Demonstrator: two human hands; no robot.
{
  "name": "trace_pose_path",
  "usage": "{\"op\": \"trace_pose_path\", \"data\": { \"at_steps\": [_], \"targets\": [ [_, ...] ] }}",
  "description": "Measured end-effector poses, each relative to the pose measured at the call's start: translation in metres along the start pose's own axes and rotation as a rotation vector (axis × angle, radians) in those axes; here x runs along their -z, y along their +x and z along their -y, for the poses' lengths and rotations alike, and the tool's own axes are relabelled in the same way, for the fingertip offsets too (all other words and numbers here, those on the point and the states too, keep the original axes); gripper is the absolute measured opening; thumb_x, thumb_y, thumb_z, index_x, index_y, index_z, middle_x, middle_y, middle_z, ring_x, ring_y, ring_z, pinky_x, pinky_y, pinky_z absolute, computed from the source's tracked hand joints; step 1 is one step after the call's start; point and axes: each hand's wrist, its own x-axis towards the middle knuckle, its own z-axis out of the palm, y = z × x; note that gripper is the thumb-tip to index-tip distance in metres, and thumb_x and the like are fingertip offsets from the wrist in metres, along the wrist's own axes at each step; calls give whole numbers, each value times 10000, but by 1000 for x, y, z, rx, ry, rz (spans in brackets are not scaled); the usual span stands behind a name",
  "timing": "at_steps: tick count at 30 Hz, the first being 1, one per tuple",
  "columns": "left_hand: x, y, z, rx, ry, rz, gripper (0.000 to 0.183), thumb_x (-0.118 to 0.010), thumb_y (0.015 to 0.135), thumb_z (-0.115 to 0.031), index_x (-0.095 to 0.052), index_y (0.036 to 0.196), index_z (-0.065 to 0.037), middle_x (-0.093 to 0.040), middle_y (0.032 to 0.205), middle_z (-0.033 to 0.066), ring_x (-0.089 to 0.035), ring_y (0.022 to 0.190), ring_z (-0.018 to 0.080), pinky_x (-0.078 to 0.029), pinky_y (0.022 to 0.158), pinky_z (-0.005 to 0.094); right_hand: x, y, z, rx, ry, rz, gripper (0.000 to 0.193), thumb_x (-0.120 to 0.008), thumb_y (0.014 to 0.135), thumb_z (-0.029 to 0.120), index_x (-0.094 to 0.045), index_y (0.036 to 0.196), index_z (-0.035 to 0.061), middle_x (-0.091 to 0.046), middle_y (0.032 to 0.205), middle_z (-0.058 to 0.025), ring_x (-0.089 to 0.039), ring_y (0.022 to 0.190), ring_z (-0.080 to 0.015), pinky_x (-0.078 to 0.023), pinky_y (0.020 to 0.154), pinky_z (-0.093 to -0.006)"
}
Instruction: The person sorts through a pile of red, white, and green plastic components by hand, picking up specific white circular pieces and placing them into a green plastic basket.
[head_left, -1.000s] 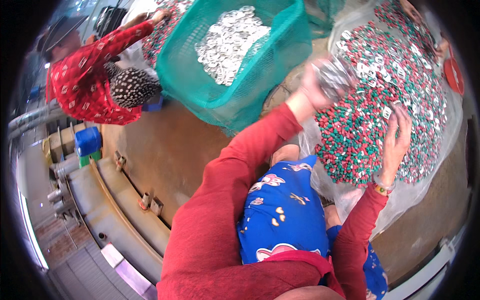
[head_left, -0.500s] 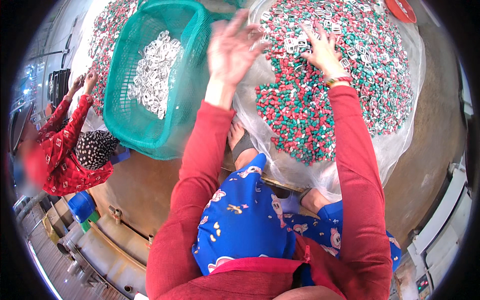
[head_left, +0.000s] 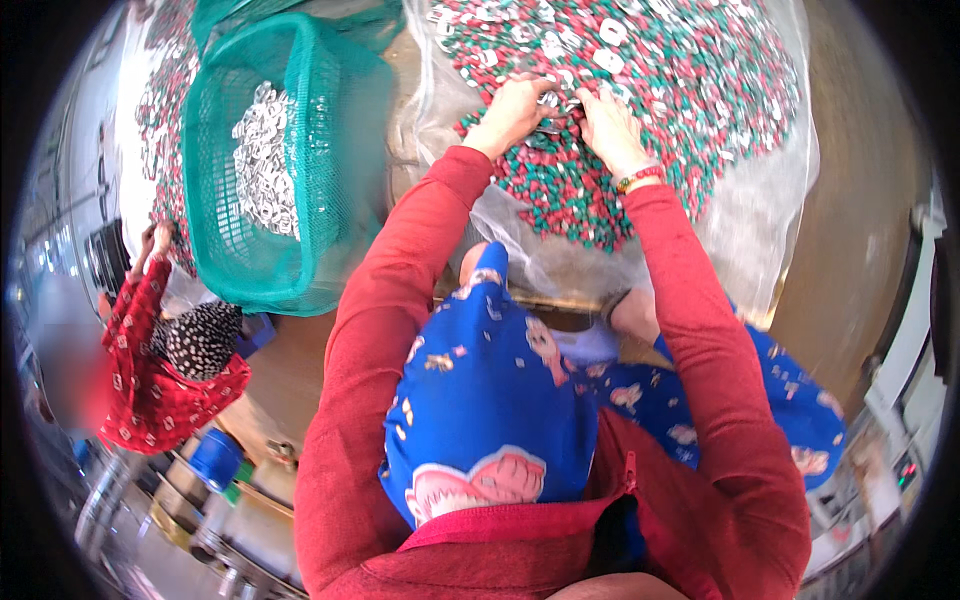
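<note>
Both my hands are over a spread pile of small red, green and white pebble-like pieces (head_left: pixel 560 190), with pale slotted buckles (head_left: pixel 608 61) mixed in. My left hand (head_left: pixel 512 115) reaches in palm down, its fingers curled closed at some pale pieces; what they hold is too small to make out. Close on its right, my right hand (head_left: pixel 612 132) has its fingers bent together at the pile's surface, tips partly lost among the pieces. To the left stands a green plastic basket (head_left: pixel 312 180) holding a heap of similar pale buckles (head_left: pixel 265 165).
The pile lies on a translucent white sheet (head_left: pixel 790 215). Green netting (head_left: pixel 365 25) lies behind the basket. At the far left a person in a red patterned top (head_left: pixel 165 400) works at another pile (head_left: pixel 165 130). A blue container (head_left: pixel 215 458) stands behind that person.
Both hands have come down and nearer to me, from spread apart and raised to close together at the pile. Their open fingers have curled in. The view has shifted a little.
</note>
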Motion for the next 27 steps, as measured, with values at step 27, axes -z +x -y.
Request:
{"op": "trace_pose_path", "data": {
  "at_steps": [27],
  "targets": [
    [9, -12, -31, 175, 473, 353, 400, -622, 777, -226, -527, 1106, -18, -594, 962, 227, -576, 926, 358, -454, 788, 423, 25, -49, -55, -188, 1136, -326, 304, -681, 727, 295, -686, 854, 19, -665, 719, -84, -594, 641, -126, -434, 616, -266]
  ]
}}
